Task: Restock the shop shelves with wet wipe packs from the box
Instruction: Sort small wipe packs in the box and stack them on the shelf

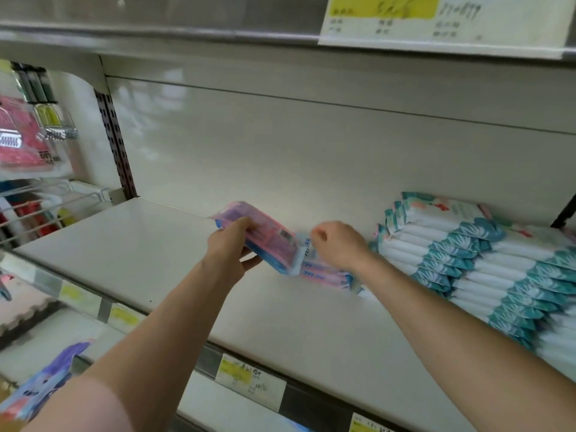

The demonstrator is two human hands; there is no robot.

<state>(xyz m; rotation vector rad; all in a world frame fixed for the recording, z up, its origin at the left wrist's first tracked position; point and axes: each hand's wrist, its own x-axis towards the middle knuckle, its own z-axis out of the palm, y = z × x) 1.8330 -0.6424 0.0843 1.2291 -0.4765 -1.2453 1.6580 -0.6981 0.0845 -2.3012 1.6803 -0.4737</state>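
Your left hand (230, 247) is clamped on a pink wet wipe pack (265, 235), fingers over the top edge, thumb under it; the pack is tilted and held above the shelf (140, 244), its right end down by the flat pink packs (324, 275). Those lie on the shelf board just left of the teal-and-white stack (467, 266), which fills the right side in overlapping rows. Your right hand (339, 244) sits over the flat pink packs with its back to the camera and fingers curled; can't tell if it grips anything, motion blur there. Left half of the shelf board is bare white. Yellow price labels (246, 378) run along the front rail. Purple-blue pack (53, 378) on the lower level bottom left, hanging goods (28, 141) in the next bay left
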